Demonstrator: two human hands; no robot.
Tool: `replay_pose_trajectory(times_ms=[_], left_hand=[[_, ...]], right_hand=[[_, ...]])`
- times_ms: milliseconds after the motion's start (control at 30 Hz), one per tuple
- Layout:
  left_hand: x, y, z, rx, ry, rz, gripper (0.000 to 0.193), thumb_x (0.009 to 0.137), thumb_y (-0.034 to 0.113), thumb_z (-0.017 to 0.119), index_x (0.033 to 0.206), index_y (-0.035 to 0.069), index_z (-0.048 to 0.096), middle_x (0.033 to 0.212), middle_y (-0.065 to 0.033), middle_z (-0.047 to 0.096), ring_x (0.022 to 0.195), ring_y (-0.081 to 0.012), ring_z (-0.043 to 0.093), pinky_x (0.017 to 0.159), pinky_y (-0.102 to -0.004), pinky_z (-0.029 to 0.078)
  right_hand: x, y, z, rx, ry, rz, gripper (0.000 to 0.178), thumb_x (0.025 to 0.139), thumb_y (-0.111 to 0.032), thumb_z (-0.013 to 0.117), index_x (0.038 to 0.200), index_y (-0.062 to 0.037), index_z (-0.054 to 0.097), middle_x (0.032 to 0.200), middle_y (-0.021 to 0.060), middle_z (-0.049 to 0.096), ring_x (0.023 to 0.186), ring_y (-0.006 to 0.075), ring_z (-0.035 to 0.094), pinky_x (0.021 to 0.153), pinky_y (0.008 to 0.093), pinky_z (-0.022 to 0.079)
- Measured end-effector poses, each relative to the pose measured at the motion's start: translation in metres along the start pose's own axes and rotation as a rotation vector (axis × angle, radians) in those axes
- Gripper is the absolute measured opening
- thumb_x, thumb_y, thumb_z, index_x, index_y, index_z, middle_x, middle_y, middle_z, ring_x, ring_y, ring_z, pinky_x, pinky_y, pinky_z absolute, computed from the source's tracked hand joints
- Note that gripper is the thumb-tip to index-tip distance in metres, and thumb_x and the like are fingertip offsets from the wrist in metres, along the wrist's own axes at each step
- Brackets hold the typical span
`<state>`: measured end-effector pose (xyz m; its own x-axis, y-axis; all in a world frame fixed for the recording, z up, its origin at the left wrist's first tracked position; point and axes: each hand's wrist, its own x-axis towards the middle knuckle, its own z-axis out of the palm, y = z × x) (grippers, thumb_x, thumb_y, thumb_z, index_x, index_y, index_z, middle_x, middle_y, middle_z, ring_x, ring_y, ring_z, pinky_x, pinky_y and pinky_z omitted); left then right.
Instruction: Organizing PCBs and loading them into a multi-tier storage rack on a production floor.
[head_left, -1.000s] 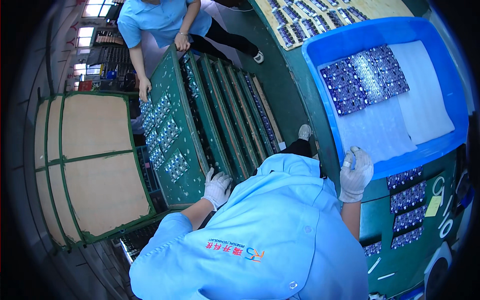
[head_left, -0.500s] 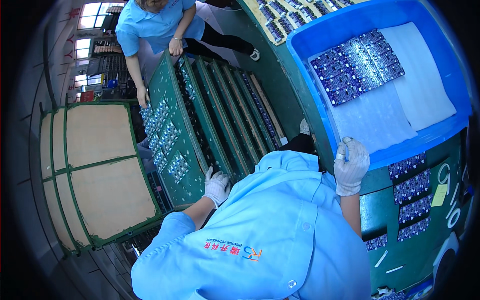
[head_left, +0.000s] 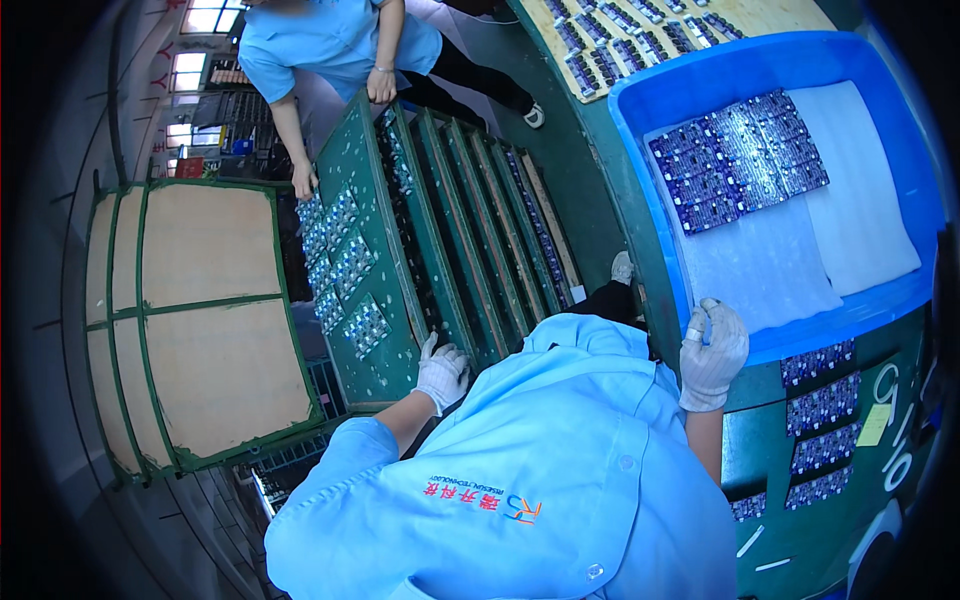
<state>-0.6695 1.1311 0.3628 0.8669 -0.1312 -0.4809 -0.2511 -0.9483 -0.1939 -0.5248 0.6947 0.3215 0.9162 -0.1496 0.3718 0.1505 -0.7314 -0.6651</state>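
Presently, the left hand [head_left: 443, 374], in a white glove, is at the near right corner of the green rack [head_left: 390, 290]; its thumb stands apart, but whether this grip is clamped on the edge I cannot tell. Silvery circuit boards [head_left: 357, 262] lie beyond it, along the rack's left edge. The right hand [head_left: 716, 355] is raised near the near left corner of the blue tub [head_left: 840, 322], fingers curled; whether its fingertips meet, I cannot tell. Purple boards [head_left: 740, 160] lie well apart from this grip, toward the tub's far left corner.
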Motion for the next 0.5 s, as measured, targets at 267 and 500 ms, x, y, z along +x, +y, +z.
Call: replay_pose_trajectory(times_ms=[267,500], left_hand=[[0.003,0.004,-0.008,-0.030,0.026,-0.022,0.026,0.076,0.022,0.058,0.097,0.008,0.067,0.098,-0.0087,0.067,0.107,-0.0255,0.058,0.110,-0.0562,0.020],[-0.001,0.006,-0.012,-0.013,0.014,-0.048,0.029,0.078,0.023,0.058,0.102,0.009,0.066,0.102,-0.0074,0.067,0.106,-0.0246,0.058,0.111,-0.0559,0.019]], right_hand=[[-0.002,0.002,0.000,-0.003,-0.030,0.013,0.012,0.082,-0.008,0.061,0.093,-0.0021,0.062,0.088,0.0149,0.064,0.082,0.0331,0.061,0.074,0.0417,0.049],[-0.004,0.003,0.006,-0.015,-0.020,-0.013,0.013,0.081,-0.008,0.062,0.092,-0.0023,0.061,0.088,0.0137,0.063,0.081,0.0326,0.061,0.075,0.0419,0.048]])
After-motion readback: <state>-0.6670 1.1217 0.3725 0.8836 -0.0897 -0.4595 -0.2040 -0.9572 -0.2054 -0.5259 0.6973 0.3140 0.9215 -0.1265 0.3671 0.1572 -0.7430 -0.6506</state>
